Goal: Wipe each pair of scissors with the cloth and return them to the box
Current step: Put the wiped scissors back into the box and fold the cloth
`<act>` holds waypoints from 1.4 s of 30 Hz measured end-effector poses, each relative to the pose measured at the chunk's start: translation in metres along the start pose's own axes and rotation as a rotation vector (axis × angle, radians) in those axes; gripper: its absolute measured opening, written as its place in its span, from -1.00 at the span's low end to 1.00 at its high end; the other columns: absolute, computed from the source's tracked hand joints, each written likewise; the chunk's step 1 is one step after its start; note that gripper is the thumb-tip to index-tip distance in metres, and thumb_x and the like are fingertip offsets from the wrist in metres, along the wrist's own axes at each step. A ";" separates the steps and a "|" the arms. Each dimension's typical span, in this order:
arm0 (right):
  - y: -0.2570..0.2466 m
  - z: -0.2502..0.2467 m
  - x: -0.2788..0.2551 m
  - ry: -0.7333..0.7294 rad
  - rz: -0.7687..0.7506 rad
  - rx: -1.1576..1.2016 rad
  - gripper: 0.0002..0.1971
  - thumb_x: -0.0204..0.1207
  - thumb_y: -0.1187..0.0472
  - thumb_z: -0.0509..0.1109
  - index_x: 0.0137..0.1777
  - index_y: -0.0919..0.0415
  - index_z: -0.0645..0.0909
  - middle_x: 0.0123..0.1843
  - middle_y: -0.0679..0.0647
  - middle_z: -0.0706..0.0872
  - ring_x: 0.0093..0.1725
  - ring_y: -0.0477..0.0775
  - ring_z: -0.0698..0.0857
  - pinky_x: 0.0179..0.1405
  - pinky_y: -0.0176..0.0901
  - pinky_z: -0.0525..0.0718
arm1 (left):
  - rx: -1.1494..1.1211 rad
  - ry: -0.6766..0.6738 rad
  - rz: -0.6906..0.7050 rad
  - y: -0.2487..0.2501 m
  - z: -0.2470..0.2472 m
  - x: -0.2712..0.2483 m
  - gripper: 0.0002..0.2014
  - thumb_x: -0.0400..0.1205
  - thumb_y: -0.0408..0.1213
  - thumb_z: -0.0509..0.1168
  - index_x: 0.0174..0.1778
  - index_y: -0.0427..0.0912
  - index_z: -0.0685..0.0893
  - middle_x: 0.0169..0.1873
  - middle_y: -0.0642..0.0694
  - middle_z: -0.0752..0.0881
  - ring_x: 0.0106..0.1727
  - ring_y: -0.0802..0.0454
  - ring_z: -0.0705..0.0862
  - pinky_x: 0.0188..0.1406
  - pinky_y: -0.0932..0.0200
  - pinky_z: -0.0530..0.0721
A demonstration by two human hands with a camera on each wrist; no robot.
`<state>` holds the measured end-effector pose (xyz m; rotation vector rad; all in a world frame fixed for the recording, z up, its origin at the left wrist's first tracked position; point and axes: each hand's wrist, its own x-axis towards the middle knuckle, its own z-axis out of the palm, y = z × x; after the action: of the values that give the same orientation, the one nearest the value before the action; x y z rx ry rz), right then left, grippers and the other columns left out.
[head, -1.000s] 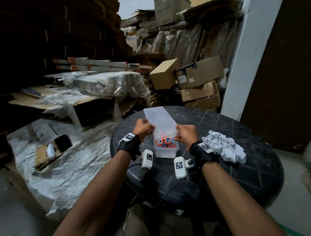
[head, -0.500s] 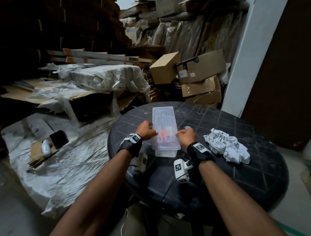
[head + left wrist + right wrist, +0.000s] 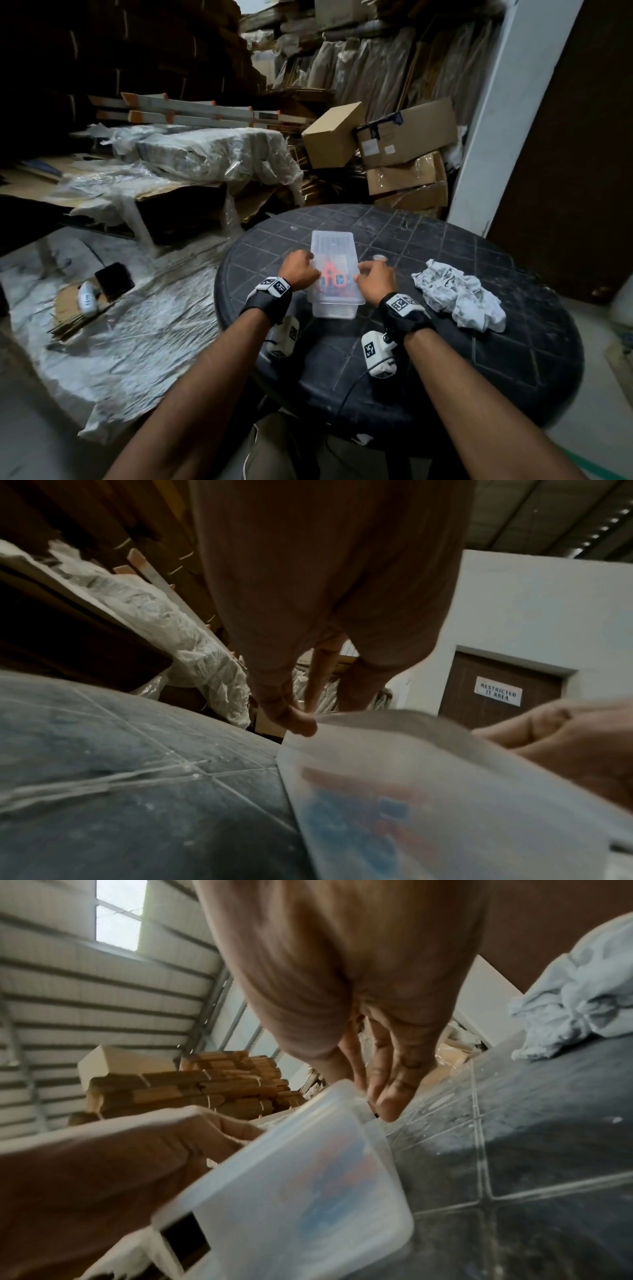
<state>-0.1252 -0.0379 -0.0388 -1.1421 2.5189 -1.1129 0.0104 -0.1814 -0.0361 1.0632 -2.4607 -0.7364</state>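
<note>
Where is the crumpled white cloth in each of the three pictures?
Head view: the cloth lies on the dark table, to the right of the right hand.
Left wrist view: the cloth is not in it.
Right wrist view: the cloth is at the upper right edge, on the table.
Shared landmark: the clear plastic box between the hands, seen in all three views.

Storeroom: stacked cardboard boxes [image 3: 404,137]

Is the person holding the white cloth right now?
No, the cloth lies crumpled on the table, while the left hand and right hand are both at the box.
</note>
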 end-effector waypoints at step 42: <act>0.020 0.018 0.110 -0.324 -0.258 -0.342 -0.43 0.86 -0.03 0.11 0.81 0.11 0.21 0.85 0.05 0.16 0.79 0.23 0.24 0.76 0.22 0.21 | 0.423 -0.246 0.116 -0.018 -0.003 0.099 -0.11 0.59 0.40 0.02 0.80 -0.03 0.20 0.79 -0.03 0.17 0.71 -0.31 0.26 0.64 -0.36 0.30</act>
<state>-0.2055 -0.1168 -0.0492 -1.6222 2.4043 -0.4898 -0.0423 -0.2670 -0.0328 1.0041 -2.9492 -0.3317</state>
